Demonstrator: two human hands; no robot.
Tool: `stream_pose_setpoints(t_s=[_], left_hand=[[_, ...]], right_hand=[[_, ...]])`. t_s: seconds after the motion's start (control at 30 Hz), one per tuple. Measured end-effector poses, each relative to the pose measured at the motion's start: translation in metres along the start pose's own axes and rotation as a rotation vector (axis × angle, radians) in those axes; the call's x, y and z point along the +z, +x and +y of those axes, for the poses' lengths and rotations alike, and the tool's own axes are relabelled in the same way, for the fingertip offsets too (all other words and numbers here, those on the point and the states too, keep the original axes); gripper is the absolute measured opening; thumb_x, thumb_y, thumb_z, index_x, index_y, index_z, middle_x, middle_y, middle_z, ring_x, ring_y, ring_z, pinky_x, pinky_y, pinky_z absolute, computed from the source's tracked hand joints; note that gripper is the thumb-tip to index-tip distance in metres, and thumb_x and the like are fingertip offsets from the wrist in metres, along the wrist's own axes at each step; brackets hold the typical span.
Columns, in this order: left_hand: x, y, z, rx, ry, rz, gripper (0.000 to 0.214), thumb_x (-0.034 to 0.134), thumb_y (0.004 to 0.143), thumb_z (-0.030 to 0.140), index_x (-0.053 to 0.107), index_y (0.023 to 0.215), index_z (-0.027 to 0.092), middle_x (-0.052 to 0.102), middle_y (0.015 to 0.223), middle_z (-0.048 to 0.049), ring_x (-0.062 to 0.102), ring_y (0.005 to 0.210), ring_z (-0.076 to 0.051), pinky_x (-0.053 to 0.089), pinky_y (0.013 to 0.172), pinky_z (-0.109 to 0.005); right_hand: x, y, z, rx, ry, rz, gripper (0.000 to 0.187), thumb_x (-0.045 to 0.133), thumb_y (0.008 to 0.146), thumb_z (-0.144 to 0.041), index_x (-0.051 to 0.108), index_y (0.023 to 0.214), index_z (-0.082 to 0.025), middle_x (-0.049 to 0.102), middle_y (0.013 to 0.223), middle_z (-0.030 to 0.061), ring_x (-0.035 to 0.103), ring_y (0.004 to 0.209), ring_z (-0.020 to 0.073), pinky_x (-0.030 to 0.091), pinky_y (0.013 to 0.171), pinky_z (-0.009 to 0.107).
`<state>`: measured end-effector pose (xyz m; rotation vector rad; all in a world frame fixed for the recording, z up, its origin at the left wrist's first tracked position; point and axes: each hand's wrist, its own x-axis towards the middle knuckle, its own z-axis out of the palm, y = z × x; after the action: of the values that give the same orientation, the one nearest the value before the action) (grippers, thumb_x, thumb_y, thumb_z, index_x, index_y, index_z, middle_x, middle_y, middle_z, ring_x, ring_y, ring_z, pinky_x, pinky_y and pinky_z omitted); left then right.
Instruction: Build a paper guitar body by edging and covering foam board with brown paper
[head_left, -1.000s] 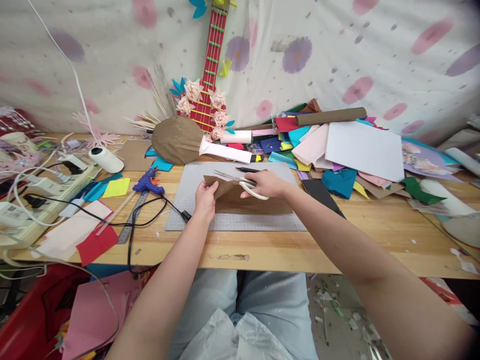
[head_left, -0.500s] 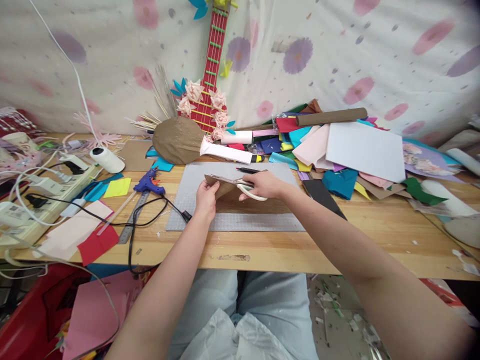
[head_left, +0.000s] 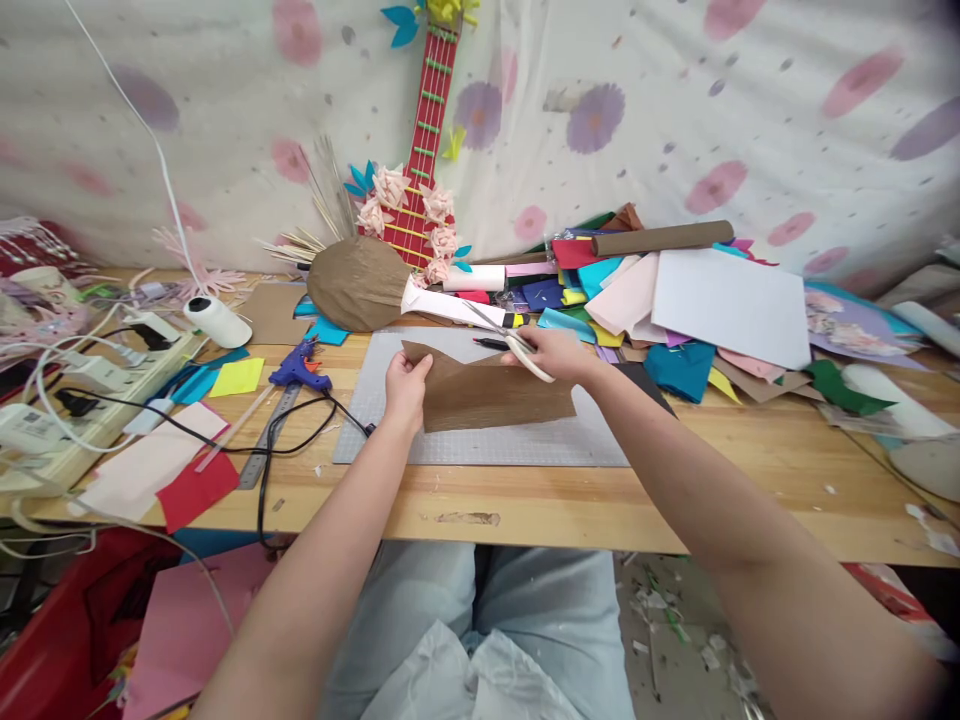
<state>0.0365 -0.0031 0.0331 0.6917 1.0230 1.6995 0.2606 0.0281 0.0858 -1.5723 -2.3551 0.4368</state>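
My left hand (head_left: 406, 390) pinches the left edge of a sheet of brown crepe paper (head_left: 495, 398), which spreads over the grey cutting mat (head_left: 379, 350). A cut line or notch shows along the sheet's far edge. In my right hand (head_left: 559, 355) is a pair of white-handled scissors (head_left: 531, 360). Their blades point up and left, slightly apart, above the far edge of the paper. A black pen (head_left: 489, 343) lies on the mat just behind the sheet.
A blue glue gun (head_left: 300, 367) with its black cord and a steel ruler (head_left: 259, 455) lie to the left, near a power strip (head_left: 161, 375). A brown-covered round form (head_left: 358, 283), a white-and-brown handle piece and a red paper instrument (head_left: 414, 215) stand behind. Coloured papers (head_left: 679, 370) pile at right.
The scissors have moved right and up, away from the paper's left corner. The brown sheet now lies spread wider and more visible, and my left hand has shifted slightly left.
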Motion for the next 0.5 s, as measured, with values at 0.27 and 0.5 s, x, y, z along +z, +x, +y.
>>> stream_pose_setpoints(t_s=[0.27, 0.5], left_hand=[[-0.006, 0.028, 0.019, 0.026, 0.103, -0.039, 0.023, 0.067, 0.058, 0.014, 0.056, 0.078, 0.017, 0.065, 0.079, 0.0002, 0.06, 0.074, -0.013, 0.045, 0.079, -0.029], [-0.01, 0.039, 0.028, -0.05, 0.125, 0.031, 0.021, 0.069, 0.061, 0.016, 0.054, 0.077, 0.018, 0.062, 0.075, 0.0, 0.058, 0.069, -0.012, 0.046, 0.077, -0.03]], right_hand=[[-0.004, -0.008, 0.035, 0.12, 0.065, 0.005, 0.042, 0.063, 0.064, -0.058, 0.051, 0.078, -0.021, 0.057, 0.076, 0.0006, 0.05, 0.07, 0.0165, 0.033, 0.059, 0.026], [0.019, -0.004, 0.049, 0.183, 0.42, 0.043, 0.044, 0.07, 0.054, -0.053, 0.052, 0.073, -0.018, 0.053, 0.069, -0.0024, 0.049, 0.066, 0.0142, 0.037, 0.061, 0.027]])
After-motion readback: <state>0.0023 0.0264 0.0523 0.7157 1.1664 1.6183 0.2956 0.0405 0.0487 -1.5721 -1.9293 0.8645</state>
